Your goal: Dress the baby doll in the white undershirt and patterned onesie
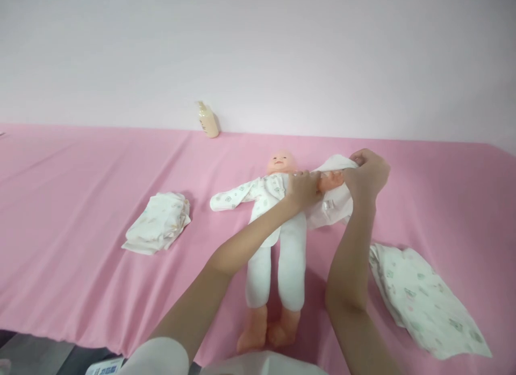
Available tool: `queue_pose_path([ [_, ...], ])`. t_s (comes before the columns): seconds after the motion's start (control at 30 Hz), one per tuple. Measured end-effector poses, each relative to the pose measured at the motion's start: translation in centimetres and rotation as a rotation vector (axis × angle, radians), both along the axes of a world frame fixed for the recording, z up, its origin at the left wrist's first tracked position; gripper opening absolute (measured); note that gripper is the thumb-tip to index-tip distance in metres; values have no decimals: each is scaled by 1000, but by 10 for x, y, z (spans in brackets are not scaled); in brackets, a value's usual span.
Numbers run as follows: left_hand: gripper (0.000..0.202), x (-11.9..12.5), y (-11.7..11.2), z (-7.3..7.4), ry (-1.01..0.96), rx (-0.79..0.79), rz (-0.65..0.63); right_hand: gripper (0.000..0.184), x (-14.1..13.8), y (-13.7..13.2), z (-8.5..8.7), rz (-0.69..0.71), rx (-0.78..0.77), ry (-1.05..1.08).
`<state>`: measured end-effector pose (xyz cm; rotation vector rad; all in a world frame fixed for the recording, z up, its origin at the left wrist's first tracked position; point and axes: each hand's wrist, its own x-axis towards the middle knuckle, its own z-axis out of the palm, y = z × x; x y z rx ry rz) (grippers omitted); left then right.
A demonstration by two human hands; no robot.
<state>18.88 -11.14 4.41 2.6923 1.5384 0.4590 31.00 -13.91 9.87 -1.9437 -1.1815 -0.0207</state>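
Note:
A baby doll [280, 161] lies on its back, head toward the wall and bare feet toward me. It wears white pants [292, 256] and a printed white baby shirt [264, 191]. One sleeve covers the doll's arm on the left. The doll's other arm [331, 179] is bare and stretches to the right over the shirt's open, spread side. My left hand [304, 188] is closed around this bare arm near the doll's shoulder. Beside the doll's hand, my right hand [368, 173] pinches the edge of the white shirt fabric; its fingertips are partly hidden.
A folded printed cloth bundle [158, 223] lies to the left, and another printed garment [429, 299] to the right. A pump bottle [208, 121] stands at the back against the wall. Pink sheeting [88, 203] with creases covers the table.

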Motion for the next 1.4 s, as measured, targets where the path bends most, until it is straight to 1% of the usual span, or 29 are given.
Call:
queue_pose_path([
  [0.1,35,5,9,1,-27,-108,8,25,-4,-2,2,40,20,1],
  [0.2,40,11,13,1,-12,-198,10,22,-6,2,0,78,18,-15],
  [0.27,36,16,13,-2,8,-206,-9,22,-6,6,-5,64,-7,-32],
  [0.4,31,25,9,-15,1,-144,-59,26,-5,13,-14,6,-71,-65],
  [0.47,29,26,8,-20,5,-144,-86,26,-6,14,-15,15,-102,-76],
  [0.53,29,25,12,-21,-4,-175,-124,25,-7,12,-13,59,-131,-87],
  [0.6,32,22,20,-17,-107,-310,-179,20,-7,9,-9,125,-178,-110],
  [0.63,33,20,26,-13,-174,-411,-210,16,-7,6,-7,169,-208,-122],
  [0.7,29,13,41,-4,-294,-615,-276,10,-7,-2,-3,286,-282,-139],
  [0.73,26,9,49,1,-352,-726,-310,10,-7,-5,-1,352,-323,-143],
  [0.8,23,-2,63,10,-498,-987,-366,18,-10,-11,3,479,-394,-143],
  [0.87,23,-15,71,18,-718,-1261,-373,23,-16,-14,5,589,-439,-139],
  [0.9,24,-22,74,21,-812,-1344,-341,25,-21,-14,5,648,-446,-135],
  [0.93,29,-29,74,25,-862,-1367,-291,27,-26,-12,5,713,-443,-129],
  [0.97,34,-34,74,29,-874,-1350,-247,28,-32,-11,4,779,-433,-124],
  [1.03,36,-44,72,38,-777,-1248,-204,28,-46,-7,3,882,-400,-114],
  [1.07,31,-48,71,42,-689,-1188,-207,27,-53,-6,2,922,-388,-115],
  [1.13,13,-57,69,48,-518,-1049,-237,28,-66,-5,0,978,-393,-139],
  [1.17,3,-61,70,49,-465,-967,-246,31,-72,-6,0,1004,-411,-159],
  [1.2,8,-66,70,50,-433,-882,-244,34,-77,-6,-1,1028,-435,-182],
  [1.23,14,-71,71,49,-421,-803,-224,37,-82,-7,-2,1053,-459,-206],
  [1.3,18,-82,72,43,-423,-666,-135,42,-92,-9,-5,1114,-490,-241],
  [1.4,19,-95,70,28,-440,-483,-17,48,-108,-10,-10,1284,-574,-195],
])
